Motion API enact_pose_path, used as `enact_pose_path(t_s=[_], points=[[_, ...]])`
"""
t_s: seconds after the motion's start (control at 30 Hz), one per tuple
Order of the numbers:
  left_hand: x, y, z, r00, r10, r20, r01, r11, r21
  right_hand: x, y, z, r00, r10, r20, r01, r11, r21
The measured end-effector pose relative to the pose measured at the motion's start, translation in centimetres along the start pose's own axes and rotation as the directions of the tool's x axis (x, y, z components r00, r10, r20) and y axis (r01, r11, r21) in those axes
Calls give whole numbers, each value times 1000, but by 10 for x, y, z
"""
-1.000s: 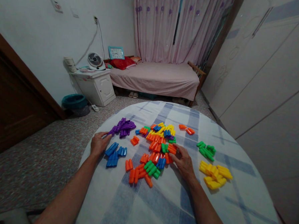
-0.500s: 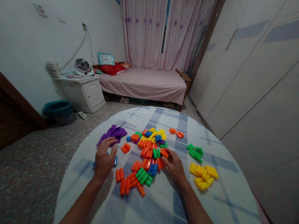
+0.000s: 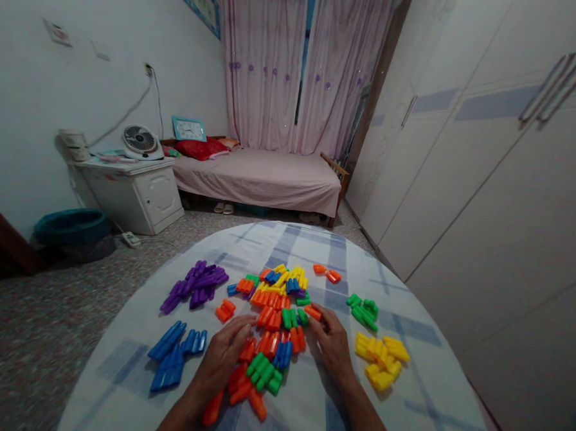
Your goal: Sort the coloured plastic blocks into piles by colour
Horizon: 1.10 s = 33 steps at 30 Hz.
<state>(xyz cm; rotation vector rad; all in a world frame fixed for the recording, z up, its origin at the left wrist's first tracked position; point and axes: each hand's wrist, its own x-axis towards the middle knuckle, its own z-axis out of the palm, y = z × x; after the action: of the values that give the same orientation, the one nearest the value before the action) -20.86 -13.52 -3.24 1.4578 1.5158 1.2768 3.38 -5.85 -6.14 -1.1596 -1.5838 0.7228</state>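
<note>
You have bare forearms, left [image 3: 181, 417] and right [image 3: 371, 418], each narrowing smoothly toward a bare wrist. Your left hand [image 3: 223, 359] and right hand [image 3: 333, 343] are ungloved, each grip made of bare, rounded fingers [image 3: 329, 318]. Dim light probably hides finer details such as creases.

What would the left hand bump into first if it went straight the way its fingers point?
Probably the orange blocks just ahead of the left hand; the depth is unclear, so I can't tell whether they are touching.

Right hand [image 3: 332, 341] holds orange piece [image 3: 312, 312]; left hand [image 3: 223, 355] near pile [image 3: 268, 343].
</note>
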Motion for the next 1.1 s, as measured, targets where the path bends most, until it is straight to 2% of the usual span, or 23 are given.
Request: enact_pose_path(t_s=[0.13, 0.23, 0.37, 0.43, 0.53, 0.7, 0.83, 0.97, 1.03, 1.1], points=[[1, -2, 1, 990, -130, 52, 137, 978, -154, 16, 4, -3, 991, 42, -129, -41, 999, 11], [2, 0, 0, 985, -173, -3, 169, 963, -212, 48, 7, -8, 983, 5, -186, -13, 999, -46], [1, 2, -2, 986, -62, -156, 56, 998, -41, 108, 20, -21, 963, -59, -262, -8, 969, -246], [-1, 1, -2, 985, 12, -174, -4, 999, 46, 133, 32, -27, 961, -58, -270, -46, 930, -364], [-3, -3, 0, 982, 80, -171, -57, 989, 134, 155, 51, -29, 958, -70, -278, -50, 914, -403], [-4, -11, 3, 975, 58, -216, -19, 984, 179, 156, 77, -19, 972, -106, -208, 9, 908, -418], [-4, -9, 1, 971, -17, -238, 37, 996, 83, 153, 78, -14, 987, -95, -133, 27, 897, -440], [-3, -4, 1, 970, -40, -242, 35, 999, -26, 142, 45, -12, 989, -90, -115, 25, 881, -473], [-1, -4, 3, 968, -47, -247, 31, 997, -66, 123, 20, -11, 995, -95, 9, 91, 911, -403], [0, -4, 5, 962, -49, -268, 25, 995, -92, 93, -3, -9, 979, -101, 178, 148, 948, -280]])
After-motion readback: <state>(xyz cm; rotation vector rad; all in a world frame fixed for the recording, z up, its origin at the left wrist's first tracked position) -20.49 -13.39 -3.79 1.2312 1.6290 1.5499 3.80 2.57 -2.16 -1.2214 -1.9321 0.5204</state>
